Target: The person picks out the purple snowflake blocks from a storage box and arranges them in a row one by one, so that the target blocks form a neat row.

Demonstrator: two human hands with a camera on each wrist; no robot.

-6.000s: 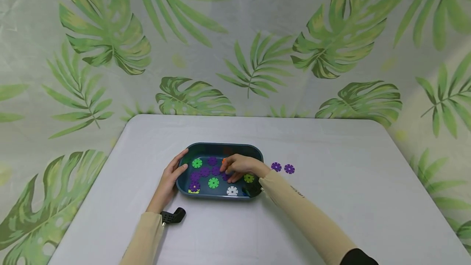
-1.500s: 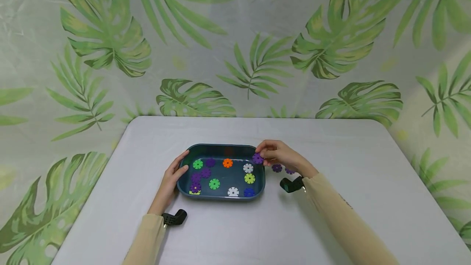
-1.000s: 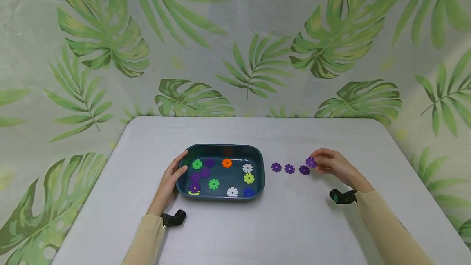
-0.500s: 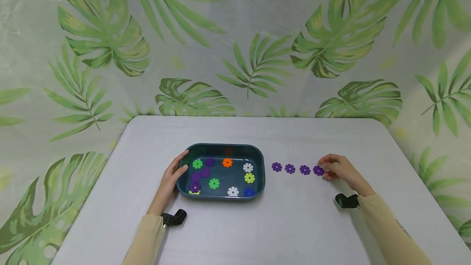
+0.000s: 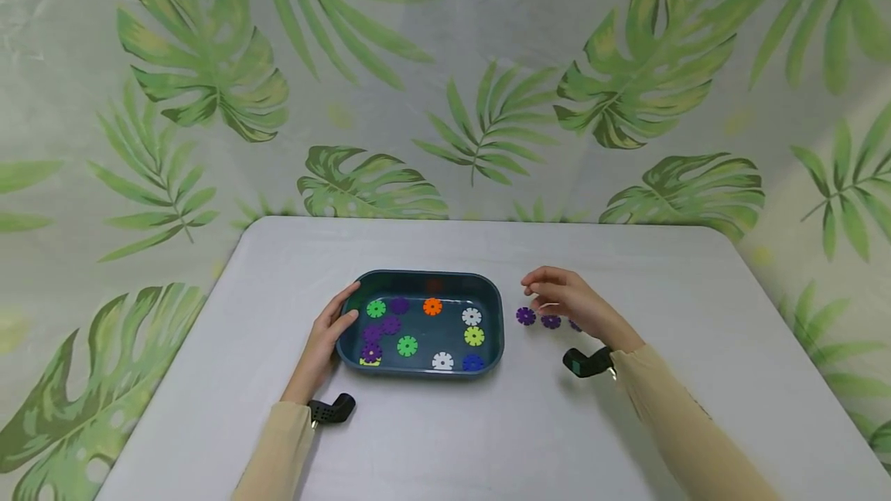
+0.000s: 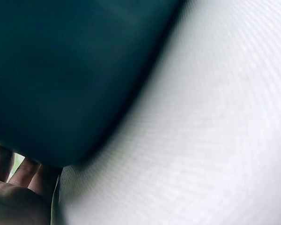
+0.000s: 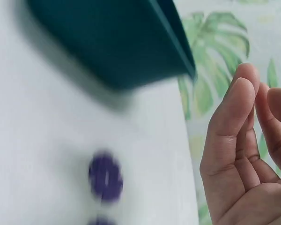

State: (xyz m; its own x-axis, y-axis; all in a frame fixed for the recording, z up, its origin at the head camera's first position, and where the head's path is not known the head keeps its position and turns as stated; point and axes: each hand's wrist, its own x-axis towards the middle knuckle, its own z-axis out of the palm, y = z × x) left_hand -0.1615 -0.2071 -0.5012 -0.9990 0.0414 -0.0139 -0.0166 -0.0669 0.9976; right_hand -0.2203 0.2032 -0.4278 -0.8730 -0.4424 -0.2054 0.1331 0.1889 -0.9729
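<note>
My left hand [image 5: 324,341] holds the left end of a dark teal tray [image 5: 421,373], its thumb at the rim; in the left wrist view its fingers [image 6: 23,172] show beside the tray's outer wall. Inside lie notched plastic discs: several purple ones, an orange disc [image 5: 432,306], two green, two white, yellow ones and a blue disc [image 5: 473,362]. My right hand [image 5: 574,301] hovers empty just right of the tray, fingers loosely bent and thumb apart from them. Below it runs a row of purple discs [image 5: 525,316]; the hand and wrist hide the row's right end.
A white-covered table [image 5: 445,439] carries everything, with a leaf-print cloth [image 5: 515,37] hanging behind its far edge. Black wrist cameras [image 5: 332,409] sit on both wrists. The tray's right wall stands close to the row's first disc.
My right hand carried two purple discs from the tray, set them at the row's right end, let go and moved back left towards the tray. The left hand stayed at the tray.
</note>
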